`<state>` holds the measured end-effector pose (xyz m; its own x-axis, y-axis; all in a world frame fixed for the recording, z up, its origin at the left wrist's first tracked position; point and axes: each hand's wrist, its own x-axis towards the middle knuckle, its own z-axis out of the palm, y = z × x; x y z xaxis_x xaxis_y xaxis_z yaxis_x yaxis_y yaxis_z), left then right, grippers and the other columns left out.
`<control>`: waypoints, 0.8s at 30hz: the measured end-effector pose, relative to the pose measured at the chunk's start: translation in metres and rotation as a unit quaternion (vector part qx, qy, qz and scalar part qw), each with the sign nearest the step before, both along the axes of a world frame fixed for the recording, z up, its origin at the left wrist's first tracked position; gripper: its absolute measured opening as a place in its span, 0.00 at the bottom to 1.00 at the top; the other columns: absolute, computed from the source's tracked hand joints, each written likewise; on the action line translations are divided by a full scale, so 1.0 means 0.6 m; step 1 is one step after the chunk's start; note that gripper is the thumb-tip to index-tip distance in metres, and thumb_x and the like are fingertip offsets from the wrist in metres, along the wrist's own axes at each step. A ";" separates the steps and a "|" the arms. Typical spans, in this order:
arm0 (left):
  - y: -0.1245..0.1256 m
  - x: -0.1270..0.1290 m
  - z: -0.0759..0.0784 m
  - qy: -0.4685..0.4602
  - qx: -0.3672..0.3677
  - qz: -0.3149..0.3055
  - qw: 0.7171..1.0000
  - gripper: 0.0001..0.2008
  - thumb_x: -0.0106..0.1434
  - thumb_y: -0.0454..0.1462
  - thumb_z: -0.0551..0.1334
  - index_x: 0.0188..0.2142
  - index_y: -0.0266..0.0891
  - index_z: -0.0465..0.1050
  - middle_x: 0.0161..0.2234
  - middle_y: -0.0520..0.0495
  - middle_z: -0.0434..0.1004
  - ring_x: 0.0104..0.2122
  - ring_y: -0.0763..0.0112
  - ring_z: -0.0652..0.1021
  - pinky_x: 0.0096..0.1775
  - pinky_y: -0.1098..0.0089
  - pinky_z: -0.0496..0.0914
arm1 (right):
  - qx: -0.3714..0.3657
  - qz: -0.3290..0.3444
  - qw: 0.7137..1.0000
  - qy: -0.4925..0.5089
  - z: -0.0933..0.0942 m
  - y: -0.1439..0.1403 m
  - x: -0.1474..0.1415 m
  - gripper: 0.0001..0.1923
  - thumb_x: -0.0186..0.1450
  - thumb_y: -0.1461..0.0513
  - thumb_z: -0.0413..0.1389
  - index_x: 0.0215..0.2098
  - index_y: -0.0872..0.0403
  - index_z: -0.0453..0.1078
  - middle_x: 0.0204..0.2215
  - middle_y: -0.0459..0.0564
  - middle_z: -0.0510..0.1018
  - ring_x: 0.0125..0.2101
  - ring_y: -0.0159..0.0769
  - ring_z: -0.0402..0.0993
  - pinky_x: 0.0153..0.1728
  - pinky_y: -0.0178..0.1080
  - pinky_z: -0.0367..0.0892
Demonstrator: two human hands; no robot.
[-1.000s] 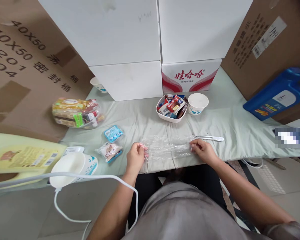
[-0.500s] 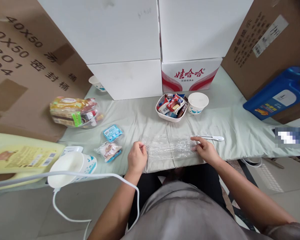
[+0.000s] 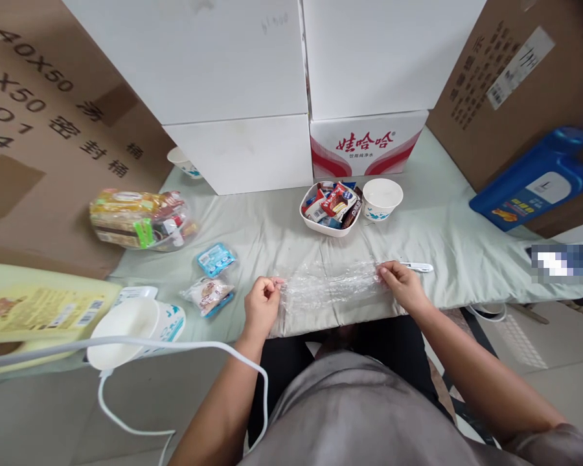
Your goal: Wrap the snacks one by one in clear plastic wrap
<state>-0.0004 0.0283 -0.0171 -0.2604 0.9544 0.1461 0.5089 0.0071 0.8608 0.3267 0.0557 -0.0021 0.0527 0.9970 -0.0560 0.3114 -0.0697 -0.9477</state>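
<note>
Green tablecloth underneath, both hands now pinch the plastic wrap, bunched narrower than before.

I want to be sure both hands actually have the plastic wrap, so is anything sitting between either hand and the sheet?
Nothing visible is. The left hand pinches one end of the clear plastic sheet and the right hand pinches the other end, directly on the film. The small knife lies just beyond the right hand, off the sheet.
</note>
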 end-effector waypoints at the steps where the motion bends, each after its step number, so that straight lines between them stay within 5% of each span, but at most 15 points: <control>1: 0.001 -0.002 0.001 -0.016 -0.004 -0.006 1.000 0.05 0.59 0.38 0.56 0.28 0.43 0.60 0.36 0.48 0.80 0.38 0.69 0.79 0.40 0.70 0.71 | -0.014 0.002 1.000 0.028 0.004 0.001 -0.001 0.21 0.61 0.44 0.53 0.33 0.52 0.72 0.27 0.50 0.78 0.26 0.36 0.74 0.28 0.39 0.70; 8: 0.007 -0.006 0.007 0.031 0.002 -0.047 0.998 0.12 0.61 0.37 0.53 0.37 0.40 0.74 0.40 0.46 0.79 0.42 0.65 0.78 0.47 0.64 0.72 | -0.016 -0.022 0.998 0.049 -0.001 0.002 -0.005 0.22 0.48 0.47 0.66 0.32 0.52 0.69 0.26 0.48 0.77 0.26 0.36 0.74 0.28 0.39 0.72; 15: 0.015 0.002 -0.005 0.183 0.041 -0.082 0.979 0.20 0.62 0.32 0.52 0.52 0.38 0.71 0.50 0.41 0.73 0.51 0.61 0.74 0.53 0.61 0.70 | -0.004 0.006 0.996 -0.089 -0.018 -0.008 -0.001 0.15 0.61 0.55 0.54 0.44 0.51 0.64 0.29 0.46 0.75 0.21 0.35 0.73 0.25 0.39 0.70; 19: 0.020 0.006 -0.005 0.254 0.009 -0.091 0.963 0.21 0.62 0.30 0.53 0.54 0.40 0.69 0.52 0.40 0.71 0.50 0.59 0.74 0.51 0.61 0.71 | 0.080 0.013 0.949 -0.305 -0.014 -0.016 -0.007 0.18 0.65 0.58 0.48 0.52 0.54 0.63 0.31 0.51 0.78 0.30 0.41 0.76 0.31 0.40 0.69; 24: 0.019 0.026 0.034 0.351 0.021 -0.021 0.936 0.15 0.61 0.33 0.58 0.47 0.39 0.74 0.52 0.38 0.68 0.47 0.56 0.75 0.47 0.60 0.71 | 0.105 0.031 0.899 -0.424 -0.018 -0.018 -0.018 0.19 0.66 0.60 0.47 0.53 0.56 0.63 0.35 0.54 0.79 0.32 0.43 0.76 0.30 0.39 0.67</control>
